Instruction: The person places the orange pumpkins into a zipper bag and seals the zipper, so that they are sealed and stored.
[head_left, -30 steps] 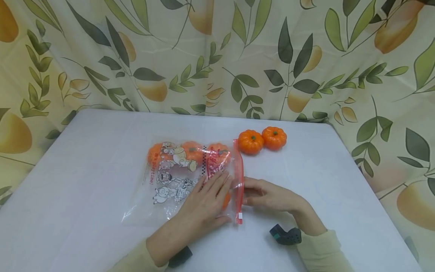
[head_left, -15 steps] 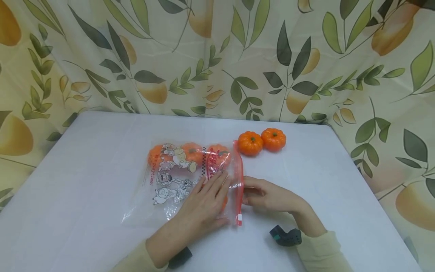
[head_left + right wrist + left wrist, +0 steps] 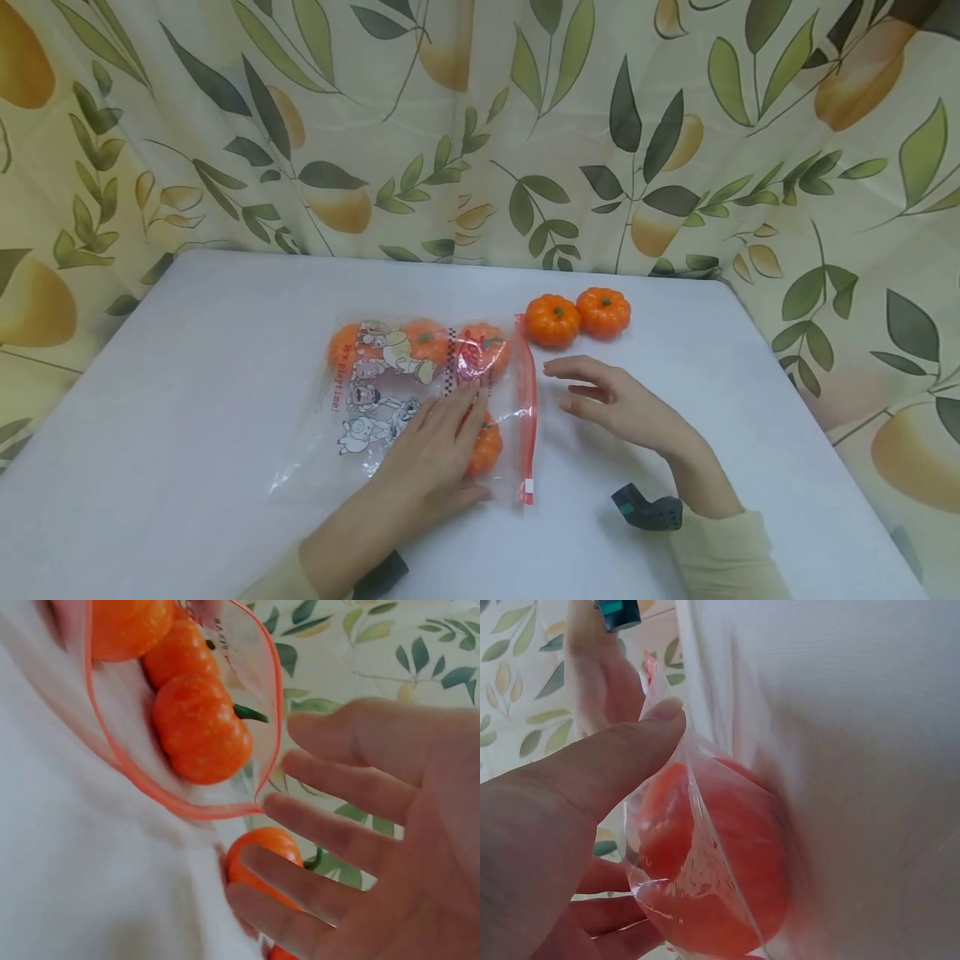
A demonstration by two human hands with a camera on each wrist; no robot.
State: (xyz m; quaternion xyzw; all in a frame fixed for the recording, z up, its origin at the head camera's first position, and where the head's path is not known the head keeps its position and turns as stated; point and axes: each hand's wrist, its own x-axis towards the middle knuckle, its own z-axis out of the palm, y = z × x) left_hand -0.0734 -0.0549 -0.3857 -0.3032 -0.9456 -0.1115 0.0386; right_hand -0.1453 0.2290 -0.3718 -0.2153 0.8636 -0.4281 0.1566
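A clear zip bag point(image 3: 315, 471) with cartoon prints lies on the table, its red-edged mouth point(image 3: 528, 417) facing right. Several small orange pumpkins are inside, three along the far side and one pumpkin point(image 3: 486, 450) near the mouth. My left hand point(image 3: 427, 458) rests on the bag with fingers extended, beside that near pumpkin; in the left wrist view the thumb lies along the plastic. Just right of the mouth, my right hand point(image 3: 622, 400) hovers with fingers spread and nothing in it. From the right wrist, the mouth gapes around a pumpkin point(image 3: 202, 735) with a green stem.
Two more pumpkins sit outside the bag at the far right: one pumpkin point(image 3: 552, 321) close by the red edge, the other pumpkin point(image 3: 603, 313) beside it. A leaf-patterned cloth point(image 3: 495, 150) hangs behind the white table point(image 3: 187, 400).
My right hand has drawn back from the bag mouth, to the right, and its fingers have spread. My left hand has slid slightly left, uncovering more of the near pumpkin.
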